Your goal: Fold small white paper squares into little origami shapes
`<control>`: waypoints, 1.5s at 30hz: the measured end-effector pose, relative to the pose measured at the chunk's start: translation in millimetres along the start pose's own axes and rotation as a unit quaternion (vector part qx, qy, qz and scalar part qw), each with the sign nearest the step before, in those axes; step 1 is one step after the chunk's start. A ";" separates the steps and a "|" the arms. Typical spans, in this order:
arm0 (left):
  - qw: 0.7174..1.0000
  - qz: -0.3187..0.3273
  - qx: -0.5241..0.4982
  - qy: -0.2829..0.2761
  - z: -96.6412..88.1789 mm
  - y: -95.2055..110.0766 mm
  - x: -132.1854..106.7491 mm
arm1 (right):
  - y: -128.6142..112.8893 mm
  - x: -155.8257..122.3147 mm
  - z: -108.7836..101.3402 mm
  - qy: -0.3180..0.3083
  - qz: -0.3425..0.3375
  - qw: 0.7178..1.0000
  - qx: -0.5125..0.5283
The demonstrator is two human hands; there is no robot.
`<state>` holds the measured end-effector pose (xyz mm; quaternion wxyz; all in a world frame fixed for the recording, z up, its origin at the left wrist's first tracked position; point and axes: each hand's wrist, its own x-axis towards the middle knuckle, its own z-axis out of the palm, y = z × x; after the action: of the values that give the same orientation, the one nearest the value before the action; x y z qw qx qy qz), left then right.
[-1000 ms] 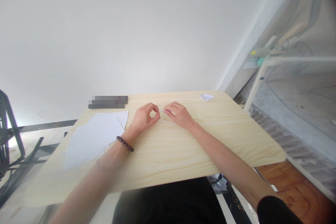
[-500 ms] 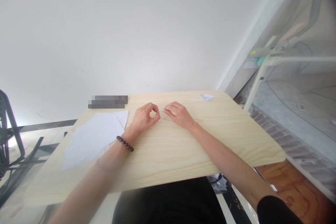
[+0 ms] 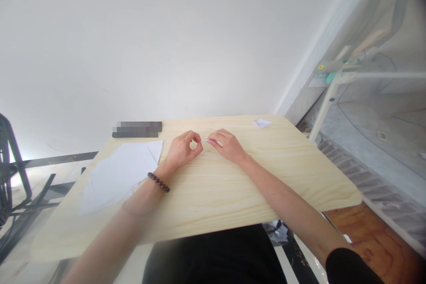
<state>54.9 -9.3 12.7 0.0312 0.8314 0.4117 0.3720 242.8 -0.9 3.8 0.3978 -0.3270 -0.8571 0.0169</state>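
Note:
Between my two hands is a thin white piece of paper (image 3: 205, 140), seen nearly edge-on above the middle of the table. Thumb and forefinger of my left hand (image 3: 184, 147) pinch its left end, making a ring shape. My right hand (image 3: 227, 144) pinches the right end, its fingers pressed together over the thumb. Most of the paper is hidden by the fingers, so its full shape cannot be made out. A dark bead bracelet (image 3: 159, 182) circles my left wrist.
White paper sheets (image 3: 123, 171) lie on the wooden table (image 3: 226, 199) left of my left hand. A small folded white paper (image 3: 262, 123) rests near the far right edge. A blurred-out dark object (image 3: 137, 129) sits at the back left, near the wall (image 3: 199, 44).

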 end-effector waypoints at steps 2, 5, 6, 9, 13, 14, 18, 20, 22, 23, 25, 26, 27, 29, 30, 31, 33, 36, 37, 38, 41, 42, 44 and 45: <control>1.000 -0.003 0.002 -0.001 -0.2 0.0 -0.1 | 0.0 0.0 0.2 -0.001 -0.001 1.000 -0.002; 1.000 -0.003 0.001 -0.001 -1.0 0.5 0.0 | 0.0 0.1 0.5 -0.001 -0.001 1.000 -0.003; 1.000 -0.002 0.000 -0.001 -1.3 0.8 0.0 | -0.1 0.1 0.5 -0.002 0.000 1.000 -0.003; 1.000 -0.001 -0.001 -0.002 -2.0 1.6 0.2 | -0.2 0.1 0.4 -0.004 0.003 1.000 -0.001; 1.000 -0.002 0.000 -0.004 -1.6 1.3 0.3 | 0.1 0.0 0.3 -0.005 0.004 1.000 0.000; 1.000 -0.003 0.001 -0.002 -1.4 1.0 0.3 | 0.2 0.0 0.4 -0.005 0.004 1.000 0.000; 1.000 -0.002 0.001 -0.004 -1.2 0.4 0.1 | 0.1 -0.2 0.3 -0.004 0.004 1.000 0.001; 1.000 -0.001 -0.001 -0.004 -1.4 0.6 0.1 | 0.0 -0.3 0.0 -0.003 0.003 1.000 0.003; 1.000 0.000 0.000 -0.006 -1.6 0.8 0.1 | -0.1 -0.3 -0.3 -0.002 0.002 1.000 0.004; 1.000 -0.001 0.000 -0.006 -1.6 0.9 0.0 | -0.1 -0.3 -0.4 -0.002 0.002 1.000 0.003; 1.000 -0.002 0.001 -0.007 -1.6 1.0 0.0 | -0.1 -0.3 -0.3 -0.002 0.002 1.000 0.001; 1.000 -0.002 0.001 -0.007 -1.5 0.9 0.0 | 0.0 -0.3 -0.2 -0.002 0.002 1.000 0.000; 1.000 -0.003 0.001 -0.007 -1.5 0.9 0.0 | 0.0 -0.3 0.0 -0.002 0.002 1.000 0.000; 1.000 -0.003 -0.001 -0.007 -1.4 0.8 0.0 | 0.1 -0.4 0.4 -0.001 0.001 1.000 0.001; 1.000 -0.003 -0.002 -0.008 -1.4 0.8 0.0 | 0.2 -0.4 0.6 -0.001 0.001 1.000 0.001; 1.000 -0.004 -0.002 -0.008 -1.4 0.8 0.0 | 0.3 -0.4 0.7 -0.001 0.000 1.000 0.001; 1.000 -0.005 -0.002 -0.008 -1.2 0.8 -0.1 | 0.3 -0.4 1.0 0.000 0.001 1.000 0.001; 1.000 -0.004 -0.001 -0.006 -0.8 0.9 -0.2 | 0.2 -0.3 0.9 -0.001 0.002 1.000 0.000; 1.000 -0.003 -0.001 -0.005 -0.7 0.9 -0.3 | 0.1 -0.3 0.9 -0.002 0.002 1.000 0.000; 1.000 -0.003 -0.001 -0.005 -0.6 0.9 -0.3 | 0.1 -0.3 0.8 -0.003 0.002 1.000 -0.001; 1.000 -0.003 -0.001 -0.004 -0.6 0.9 -0.2 | 0.0 -0.4 0.7 -0.002 0.003 1.000 0.000; 1.000 -0.002 -0.003 -0.004 -0.7 0.8 -0.1 | 0.0 -0.4 0.8 -0.001 0.004 1.000 0.001; 1.000 0.000 -0.006 -0.004 -0.9 0.8 0.1 | 0.2 -0.5 0.9 0.000 0.004 1.000 0.001; 1.000 0.001 -0.008 -0.004 -1.0 0.8 0.2 | 0.3 -0.5 0.9 0.000 0.005 1.000 0.001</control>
<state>54.9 -9.9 13.7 0.0392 0.8332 0.4078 0.3715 242.6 -0.7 2.7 0.3981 -0.3309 -0.8554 0.0197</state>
